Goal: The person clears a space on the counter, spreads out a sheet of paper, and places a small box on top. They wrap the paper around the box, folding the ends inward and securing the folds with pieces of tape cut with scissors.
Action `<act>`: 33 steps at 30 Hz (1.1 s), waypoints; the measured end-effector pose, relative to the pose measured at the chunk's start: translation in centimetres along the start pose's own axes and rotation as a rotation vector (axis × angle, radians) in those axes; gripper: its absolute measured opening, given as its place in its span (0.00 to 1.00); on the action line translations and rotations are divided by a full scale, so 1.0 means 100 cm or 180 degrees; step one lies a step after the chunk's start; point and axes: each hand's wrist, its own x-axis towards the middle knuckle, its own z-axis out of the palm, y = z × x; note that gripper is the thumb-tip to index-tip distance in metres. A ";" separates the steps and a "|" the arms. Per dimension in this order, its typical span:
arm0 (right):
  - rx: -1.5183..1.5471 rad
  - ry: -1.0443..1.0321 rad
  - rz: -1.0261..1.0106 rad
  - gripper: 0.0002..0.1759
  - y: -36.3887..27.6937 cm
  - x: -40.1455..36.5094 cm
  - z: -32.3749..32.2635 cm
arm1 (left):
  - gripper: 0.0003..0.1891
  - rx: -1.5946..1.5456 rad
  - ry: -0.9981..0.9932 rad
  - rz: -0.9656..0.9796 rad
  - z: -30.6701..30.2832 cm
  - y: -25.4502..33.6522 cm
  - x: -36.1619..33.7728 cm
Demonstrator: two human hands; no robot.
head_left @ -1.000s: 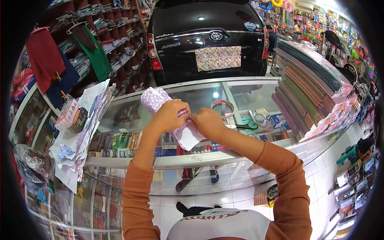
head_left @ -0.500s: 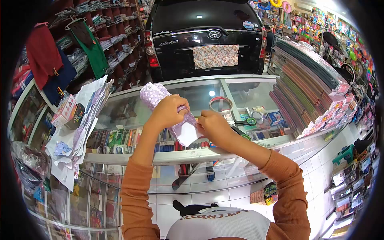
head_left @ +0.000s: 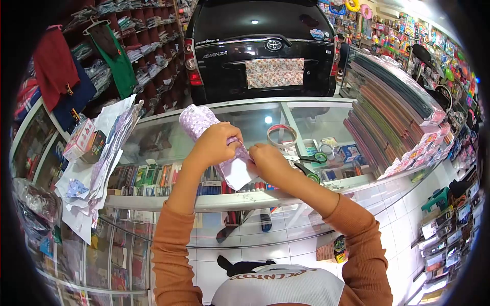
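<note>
A package in purple patterned wrapping paper [head_left: 195, 119] lies at a slant on the glass counter, its white paper underside showing at the near end. My left hand [head_left: 218, 145] is closed over the middle of it, fingers curled on the paper. At the package's right edge, my right hand [head_left: 266, 160] pinches the paper near the near end; the fingertips are partly hidden. Just beyond my right hand lies a roll of tape [head_left: 282, 136]. Scissors with green-and-black handles [head_left: 312, 158] rest to the right of that hand.
A glass display counter [head_left: 224, 203] holds pens and stationery inside. Tall stacks of paper sheets [head_left: 388, 115] stand at the right. Loose papers [head_left: 104, 158] and a small box [head_left: 80, 143] sit at the left. A black car [head_left: 263, 51] is parked behind the counter.
My right hand has shifted slightly left, closer to my left hand, along the package's edge. My left hand keeps its hold, and the package has barely moved.
</note>
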 end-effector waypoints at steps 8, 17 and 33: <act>0.0137 0.0099 0.0134 0.08 -0.011 -0.027 -0.008 | 0.03 -0.0139 -0.0030 -0.0034 0.000 0.003 -0.002; 0.0969 -0.0405 0.0474 0.11 0.001 -0.010 -0.030 | 0.04 -0.0112 -0.0033 0.0084 0.002 0.001 -0.003; 0.0304 0.0549 0.0271 0.09 -0.012 -0.038 0.007 | 0.04 -0.0141 -0.0088 0.0028 0.002 0.000 -0.003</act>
